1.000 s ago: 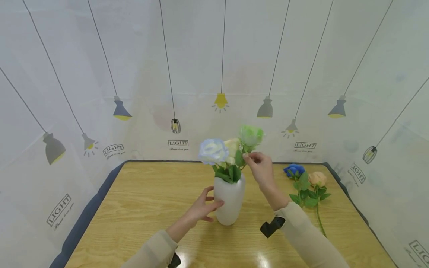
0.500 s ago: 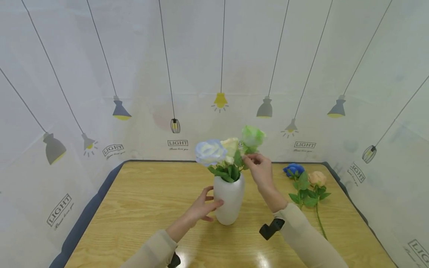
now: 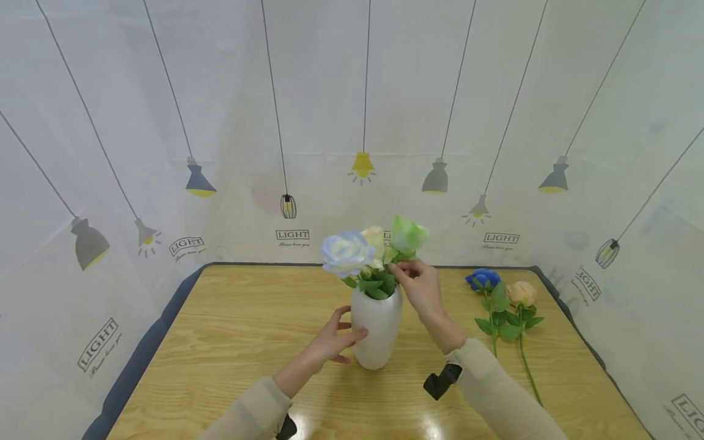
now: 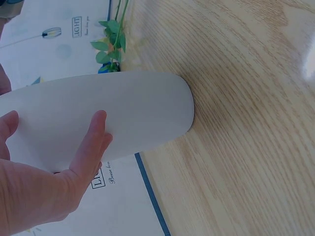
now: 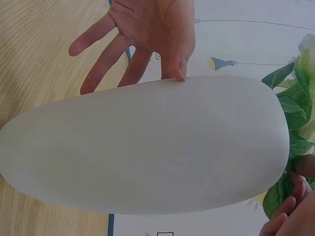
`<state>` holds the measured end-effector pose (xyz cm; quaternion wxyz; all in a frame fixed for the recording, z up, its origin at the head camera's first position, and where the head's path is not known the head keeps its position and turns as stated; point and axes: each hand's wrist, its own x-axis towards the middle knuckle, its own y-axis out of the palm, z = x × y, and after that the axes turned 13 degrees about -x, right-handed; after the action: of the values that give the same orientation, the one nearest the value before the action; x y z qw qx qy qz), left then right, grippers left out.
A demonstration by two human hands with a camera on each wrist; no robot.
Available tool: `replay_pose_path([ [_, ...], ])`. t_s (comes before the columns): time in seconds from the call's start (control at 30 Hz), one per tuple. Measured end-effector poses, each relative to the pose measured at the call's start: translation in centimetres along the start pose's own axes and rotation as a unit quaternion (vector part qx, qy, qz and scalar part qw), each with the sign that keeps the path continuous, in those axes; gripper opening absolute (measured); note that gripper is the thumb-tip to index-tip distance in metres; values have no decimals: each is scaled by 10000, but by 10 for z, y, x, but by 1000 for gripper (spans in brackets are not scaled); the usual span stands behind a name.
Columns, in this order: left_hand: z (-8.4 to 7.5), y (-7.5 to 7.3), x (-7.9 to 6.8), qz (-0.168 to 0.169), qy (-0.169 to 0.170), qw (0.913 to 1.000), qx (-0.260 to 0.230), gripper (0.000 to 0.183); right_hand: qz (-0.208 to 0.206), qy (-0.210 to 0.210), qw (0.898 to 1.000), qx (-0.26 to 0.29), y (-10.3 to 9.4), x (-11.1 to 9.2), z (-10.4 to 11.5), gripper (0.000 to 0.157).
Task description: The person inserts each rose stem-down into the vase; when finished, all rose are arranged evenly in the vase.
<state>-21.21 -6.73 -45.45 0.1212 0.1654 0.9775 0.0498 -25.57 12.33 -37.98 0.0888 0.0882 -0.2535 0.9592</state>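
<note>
In the head view a white vase stands on the wood-grain worktop, just below and to the five o'clock side of centre; the left hand is at its nine o'clock side, its grip spread, thumb and fingers apart and touching the wall of the vase. The right hand is at the vase's one to two o'clock, its grip pinched together on the stem of a green rose, whose bloom sits at one o'clock above the rim; leaves and fingers hide the stem's lower end. A pale blue rose leans out of the vase towards eleven o'clock, a cream rose rising behind it at twelve. Towards two to three o'clock, well apart from the vase, a blue rose and a peach rose lie side by side, their stems pointing to about six o'clock
</note>
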Motion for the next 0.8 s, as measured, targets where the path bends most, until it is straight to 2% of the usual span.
replay_pose_path([
  [0.17, -2, 1, -2, 7, 17, 10000, -7, 80, 1, 17, 10000, 84, 0, 1, -2, 25],
  [0.3, -2, 1, -2, 29, 27, 10000, 17, 79, 57, 58, 9999, 109, -7, 2, -7, 32],
  [0.53, 1, 0, -1, 3, 58, 10000, 35, 79, -76, 60, 9999, -88, -28, 7, -20, 31],
  [0.8, -1, 1, -1, -17, 45, 10000, 34, 79, -47, 521, 9980, -363, -56, 9, -49, 44],
])
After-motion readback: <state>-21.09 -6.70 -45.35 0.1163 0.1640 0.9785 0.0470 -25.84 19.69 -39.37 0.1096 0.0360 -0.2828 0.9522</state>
